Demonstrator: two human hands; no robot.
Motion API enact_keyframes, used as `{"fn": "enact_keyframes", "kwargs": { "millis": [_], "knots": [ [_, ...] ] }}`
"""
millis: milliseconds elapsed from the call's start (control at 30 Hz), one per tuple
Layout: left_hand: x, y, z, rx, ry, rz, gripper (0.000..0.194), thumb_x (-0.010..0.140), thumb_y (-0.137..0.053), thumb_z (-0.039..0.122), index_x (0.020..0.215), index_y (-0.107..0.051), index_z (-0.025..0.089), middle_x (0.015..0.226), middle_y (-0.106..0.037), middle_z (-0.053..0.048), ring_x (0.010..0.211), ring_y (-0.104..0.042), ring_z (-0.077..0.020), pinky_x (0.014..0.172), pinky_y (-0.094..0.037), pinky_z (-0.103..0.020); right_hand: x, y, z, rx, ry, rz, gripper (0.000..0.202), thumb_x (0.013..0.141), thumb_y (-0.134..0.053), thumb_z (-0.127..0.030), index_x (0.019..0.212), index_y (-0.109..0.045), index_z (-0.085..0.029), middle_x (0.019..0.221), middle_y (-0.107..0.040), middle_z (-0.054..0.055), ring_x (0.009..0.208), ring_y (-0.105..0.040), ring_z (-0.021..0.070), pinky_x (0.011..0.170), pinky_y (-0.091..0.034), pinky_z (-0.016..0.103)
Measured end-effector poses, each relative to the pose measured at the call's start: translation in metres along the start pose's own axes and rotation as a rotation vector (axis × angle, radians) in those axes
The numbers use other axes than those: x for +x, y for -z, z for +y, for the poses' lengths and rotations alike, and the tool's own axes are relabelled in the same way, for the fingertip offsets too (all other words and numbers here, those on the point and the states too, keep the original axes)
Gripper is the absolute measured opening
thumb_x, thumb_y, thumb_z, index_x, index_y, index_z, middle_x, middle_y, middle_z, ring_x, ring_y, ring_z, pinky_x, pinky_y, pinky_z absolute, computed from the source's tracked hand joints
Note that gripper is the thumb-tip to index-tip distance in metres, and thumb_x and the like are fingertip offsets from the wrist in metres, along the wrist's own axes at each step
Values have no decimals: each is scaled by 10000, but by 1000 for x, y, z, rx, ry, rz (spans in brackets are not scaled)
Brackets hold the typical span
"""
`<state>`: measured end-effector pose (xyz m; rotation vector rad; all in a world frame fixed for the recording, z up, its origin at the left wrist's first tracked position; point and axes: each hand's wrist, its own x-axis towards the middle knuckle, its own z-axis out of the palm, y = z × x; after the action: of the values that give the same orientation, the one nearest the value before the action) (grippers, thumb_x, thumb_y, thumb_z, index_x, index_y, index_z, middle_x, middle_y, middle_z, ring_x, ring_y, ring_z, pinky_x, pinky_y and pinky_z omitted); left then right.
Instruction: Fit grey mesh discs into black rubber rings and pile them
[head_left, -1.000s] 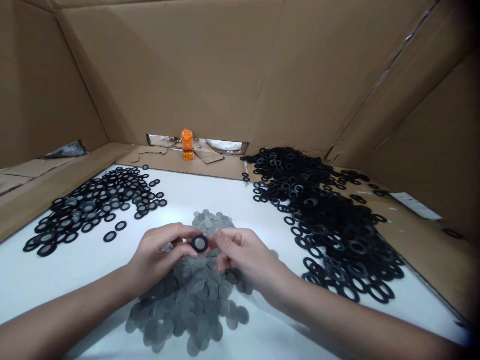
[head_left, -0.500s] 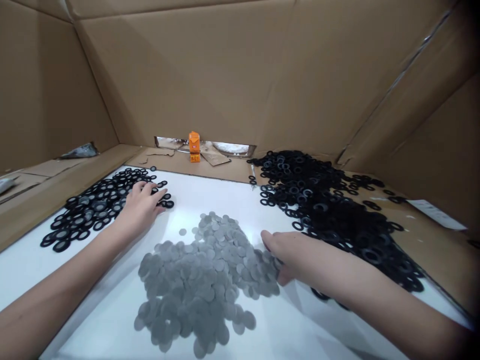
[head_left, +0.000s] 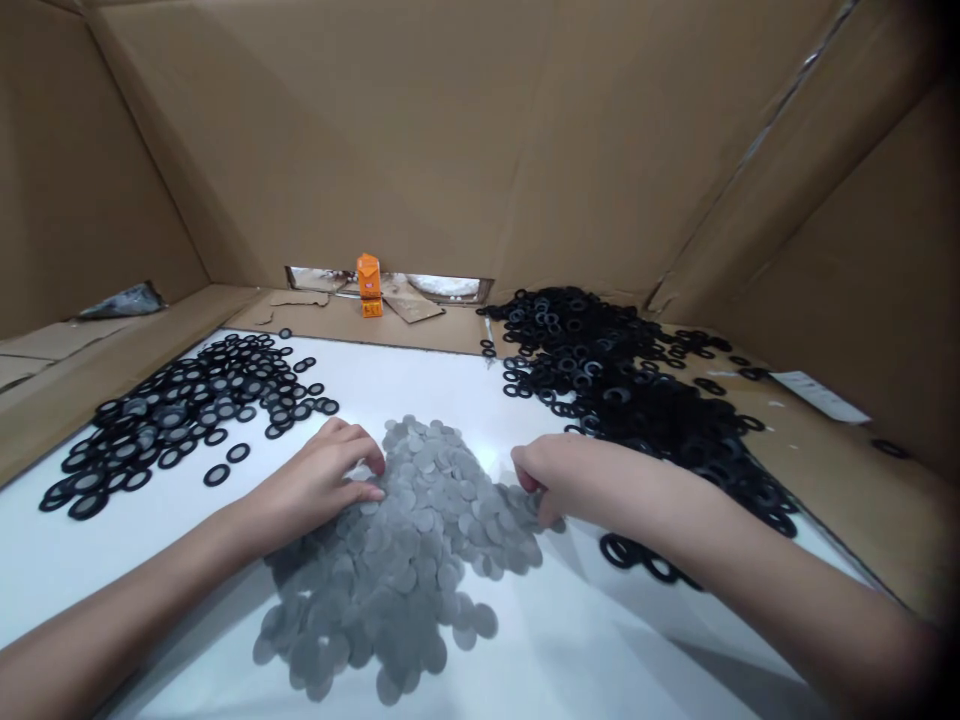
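A heap of thin grey discs [head_left: 412,550] lies spread over the middle of the white board [head_left: 600,640]. At its left edge is my left hand [head_left: 322,475], thumb and fingertips apart around a small gap over the discs. My right hand [head_left: 562,475] reaches in from the other side, its fingers curled down at the heap's right tip. What those fingertips hold, if anything, is hidden. To the left lie many black rings with grey centres [head_left: 217,390]. A larger pile of black open rings [head_left: 645,400] lies behind and beyond my right hand.
Tall cardboard walls [head_left: 375,130] enclose the board at the back and sides. A small orange box [head_left: 369,285] stands by a slot in the back wall. At the right, a white paper strip [head_left: 820,397] rests on the cardboard ledge.
My left hand has come from the ringed discs at the left to the grey heap. Two ringed discs now lie apart near that group. My right hand stays by the heap, fingers curled further down.
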<state>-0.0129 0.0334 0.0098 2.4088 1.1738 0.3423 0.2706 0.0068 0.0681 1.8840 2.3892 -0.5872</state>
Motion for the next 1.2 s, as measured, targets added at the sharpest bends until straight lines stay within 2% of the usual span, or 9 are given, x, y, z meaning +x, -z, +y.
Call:
{"fn": "enact_keyframes", "kwargs": {
  "millis": [67, 233, 300, 433, 667, 833, 933, 1033, 1200],
  "knots": [
    [1, -1, 0, -26, -1, -22, 146, 833, -582, 357, 845, -609, 214, 922, -596, -39, 945, -454, -241, 826, -387, -347, 1, 13, 4, -207, -37, -104, 188, 548, -693, -103, 703, -665, -206, 708, -655, 56, 613, -587, 219, 491, -344, 277],
    [0, -1, 1, -80, 25, -66, 95, 831, -553, 301, 831, -578, 209, 863, -579, -29, 879, -489, -218, 756, -408, -305, 15, 41, 54, -336, -216, -91, 427, 565, -757, -346, 936, -648, -167, 934, -673, 115, 819, -616, 307, 614, -430, 334],
    [0, 0, 3, -99, 44, -80, 89, 829, -547, 291, 826, -570, 206, 859, -581, -25, 849, -508, -207, 744, -410, -298, 25, 42, 75, -291, -262, -65, 564, 575, -751, -383, 1066, -601, -151, 1002, -665, 128, 896, -615, 319, 679, -451, 342],
    [0, 3, 6, -121, 75, -71, 104, 831, -544, 279, 887, -605, 215, 826, -593, -19, 854, -529, -207, 741, -408, -290, 40, 35, 91, -286, -266, -50, 604, 604, -735, -333, 1140, -547, -129, 1074, -642, 149, 962, -607, 316, 737, -450, 337],
    [-3, 8, 5, -105, 75, -36, 161, 815, -573, 346, 775, -629, 201, 805, -601, -26, 794, -557, -194, 711, -412, -284, 42, 33, 94, -305, -134, -87, 208, 661, -678, -280, 833, -630, -173, 835, -660, 71, 760, -606, 246, 614, -397, 293],
    [-4, 10, 8, -147, 94, -27, 168, 829, -532, 319, 723, -567, 193, 672, -591, 18, 620, -519, -147, 558, -352, -227, 34, 41, 87, -146, -102, -134, 126, 728, -597, -328, 724, -589, -203, 661, -631, 21, 578, -571, 186, 533, -352, 273],
    [-4, 9, 9, -149, 80, 3, 185, 840, -520, 336, 725, -555, 196, 661, -583, 25, 614, -517, -144, 555, -361, -224, 29, 46, 72, -130, -69, 10, 128, 757, -567, -330, 701, -607, -223, 697, -651, 10, 639, -593, 191, 554, -358, 271],
    [-4, 9, 8, -149, -9, 45, 171, 857, -513, 308, 754, -599, 202, 762, -621, -3, 740, -568, -166, 673, -423, -251, 28, 50, 56, -148, -65, 161, 134, 727, -617, -363, 682, -649, -241, 729, -672, 2, 675, -601, 196, 566, -363, 274],
    [-7, 10, 10, -254, -89, 92, 173, 879, -499, 249, 820, -658, 212, 785, -652, -14, 746, -601, -153, 719, -448, -259, 32, 45, 37, -16, -37, 200, 141, 598, -745, -340, 641, -682, -221, 676, -689, 7, 646, -612, 204, 574, -387, 282]
  ]
}}
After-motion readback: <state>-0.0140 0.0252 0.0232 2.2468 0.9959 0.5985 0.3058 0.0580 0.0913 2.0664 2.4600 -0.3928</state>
